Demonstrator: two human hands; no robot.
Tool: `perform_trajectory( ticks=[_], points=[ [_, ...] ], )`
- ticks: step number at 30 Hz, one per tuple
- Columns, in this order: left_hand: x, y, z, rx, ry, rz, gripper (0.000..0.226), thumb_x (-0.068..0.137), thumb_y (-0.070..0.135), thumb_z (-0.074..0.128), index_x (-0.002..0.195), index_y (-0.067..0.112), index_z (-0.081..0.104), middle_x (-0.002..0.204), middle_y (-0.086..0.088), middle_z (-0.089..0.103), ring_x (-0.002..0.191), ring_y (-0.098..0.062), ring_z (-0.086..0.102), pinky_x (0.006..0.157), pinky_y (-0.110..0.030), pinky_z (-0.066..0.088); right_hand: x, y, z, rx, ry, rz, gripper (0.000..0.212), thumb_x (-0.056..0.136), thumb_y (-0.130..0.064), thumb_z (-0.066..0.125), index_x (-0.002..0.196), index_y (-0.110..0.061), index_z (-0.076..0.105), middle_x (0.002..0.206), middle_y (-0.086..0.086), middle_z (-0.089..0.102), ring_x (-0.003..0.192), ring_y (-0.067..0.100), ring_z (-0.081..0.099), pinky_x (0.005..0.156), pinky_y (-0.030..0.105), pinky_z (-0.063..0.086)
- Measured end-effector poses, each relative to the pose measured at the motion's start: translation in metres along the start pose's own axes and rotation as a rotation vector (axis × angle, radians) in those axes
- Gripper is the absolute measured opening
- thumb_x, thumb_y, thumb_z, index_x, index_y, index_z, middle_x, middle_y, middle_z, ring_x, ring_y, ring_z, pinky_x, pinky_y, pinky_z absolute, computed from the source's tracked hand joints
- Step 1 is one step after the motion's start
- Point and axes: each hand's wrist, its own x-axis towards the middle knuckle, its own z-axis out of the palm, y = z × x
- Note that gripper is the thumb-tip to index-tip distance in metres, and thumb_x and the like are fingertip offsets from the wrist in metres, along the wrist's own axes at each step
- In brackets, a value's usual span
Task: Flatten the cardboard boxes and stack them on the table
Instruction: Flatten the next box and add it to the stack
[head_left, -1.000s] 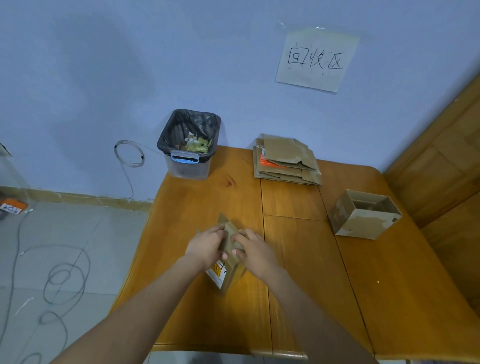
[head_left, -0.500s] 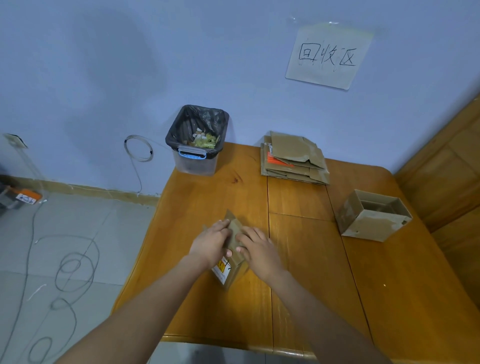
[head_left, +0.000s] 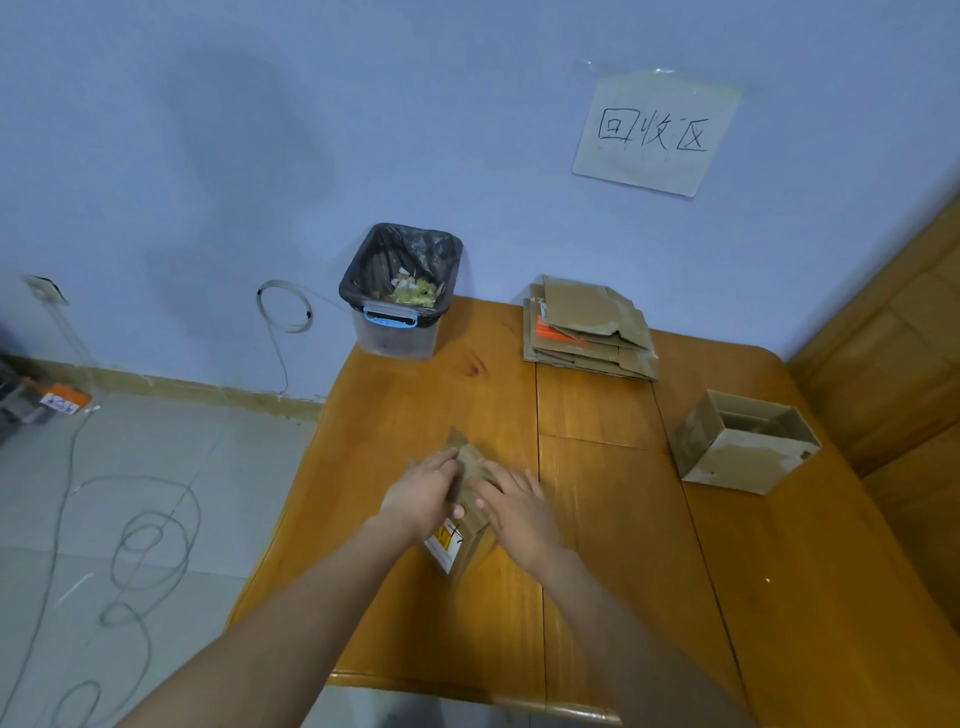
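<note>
Cardboard box (head_left: 464, 525), labelled, mid-counter (head_left: 597, 597), half collapsed under both palms. Left hand (head_left: 423, 496) and right hand (head_left: 514, 506) pressing down, fingers fairly straight, curl unclear. Step: flattening. Next, likely: carry to flattened stack (head_left: 589, 330) at far edge; open box (head_left: 743, 441) waiting at right.

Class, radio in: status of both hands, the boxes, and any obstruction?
Left hand and right hand pressing small box. Flat stack at wall; open box waiting. Nothing obstructing.

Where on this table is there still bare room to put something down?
Bare wood shows between the black-lined bin and the flattened cardboard stack, and along the wooden table's near right side below the open cardboard box. It is crowded where both hands press the small labelled box.
</note>
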Motion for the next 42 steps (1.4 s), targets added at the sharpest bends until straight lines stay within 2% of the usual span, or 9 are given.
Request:
perform_trajectory(
  ticks=[3,6,10,14,19,26,32,42],
  points=[
    [-0.0015,0.0004,0.0013,0.008,-0.005,0.010,0.067,0.094,0.022,0.061,0.150,0.012,0.026,0.163,0.000,0.010,0.149,-0.017,0.012,0.117,-0.030,0.017,0.0002,-0.0019,-0.0025,-0.034,0.000,-0.016,0.033,0.102,-0.024,0.037,0.133,-0.027,0.049,0.151,-0.007,0.032,0.142,0.014,0.018,0.117,0.047,0.000],
    [-0.0022,0.0007,0.0012,0.044,-0.028,0.024,0.073,0.097,0.023,0.056,0.155,0.014,0.013,0.163,0.000,0.003,0.150,-0.017,0.005,0.119,-0.031,0.015,-0.0008,-0.0057,-0.0038,-0.050,0.012,-0.049,0.033,0.102,-0.021,0.038,0.133,-0.025,0.049,0.151,-0.008,0.034,0.144,0.014,0.016,0.118,0.043,0.002],
    [-0.0026,-0.0013,0.0015,0.069,-0.049,0.025,0.073,0.099,0.025,0.052,0.155,0.015,0.008,0.163,0.000,-0.004,0.150,-0.016,0.000,0.119,-0.030,0.014,-0.0043,-0.0076,-0.0036,-0.018,0.013,-0.059,0.035,0.102,-0.018,0.038,0.135,-0.022,0.048,0.148,-0.007,0.038,0.142,0.012,0.020,0.116,0.036,0.015],
    [-0.0024,-0.0039,0.0035,0.055,-0.045,0.018,0.072,0.099,0.026,0.053,0.155,0.015,0.009,0.163,-0.001,-0.006,0.150,-0.016,0.001,0.118,-0.029,0.015,-0.0034,-0.0083,-0.0065,-0.026,-0.017,-0.069,0.035,0.101,-0.016,0.039,0.134,-0.021,0.050,0.148,-0.007,0.036,0.141,0.013,0.021,0.103,0.035,0.036],
    [-0.0027,-0.0036,0.0047,0.039,-0.044,0.008,0.071,0.099,0.025,0.052,0.155,0.016,0.010,0.163,0.000,-0.004,0.150,-0.015,0.000,0.119,-0.030,0.015,-0.0022,-0.0100,-0.0080,-0.029,0.000,-0.090,0.035,0.099,-0.010,0.040,0.130,-0.020,0.053,0.145,-0.005,0.039,0.139,0.016,0.024,0.095,0.035,0.044],
    [-0.0001,-0.0052,0.0063,0.019,-0.032,0.012,0.070,0.099,0.022,0.052,0.156,0.016,0.010,0.163,0.000,-0.001,0.150,-0.015,0.001,0.118,-0.029,0.013,-0.0057,-0.0080,-0.0077,-0.002,0.019,-0.132,0.036,0.100,-0.008,0.041,0.132,-0.018,0.054,0.148,-0.001,0.039,0.141,0.020,0.023,0.102,0.029,0.037],
    [-0.0004,-0.0059,0.0066,0.004,-0.027,0.019,0.070,0.099,0.021,0.052,0.155,0.016,0.010,0.163,0.000,-0.001,0.150,-0.014,0.001,0.119,-0.027,0.009,-0.0034,-0.0088,-0.0089,-0.009,0.046,-0.143,0.043,0.094,0.000,0.045,0.131,-0.020,0.054,0.144,-0.002,0.041,0.136,0.020,0.027,0.093,0.029,0.044],
    [-0.0035,-0.0045,0.0046,0.002,-0.023,0.027,0.072,0.098,0.024,0.055,0.155,0.016,0.011,0.163,-0.001,0.000,0.150,-0.014,0.001,0.118,-0.027,0.007,-0.0025,-0.0022,-0.0041,0.025,0.076,-0.176,0.031,0.096,-0.004,0.045,0.120,-0.016,0.060,0.140,-0.001,0.045,0.135,0.020,0.030,0.092,0.027,0.041]
  ],
)
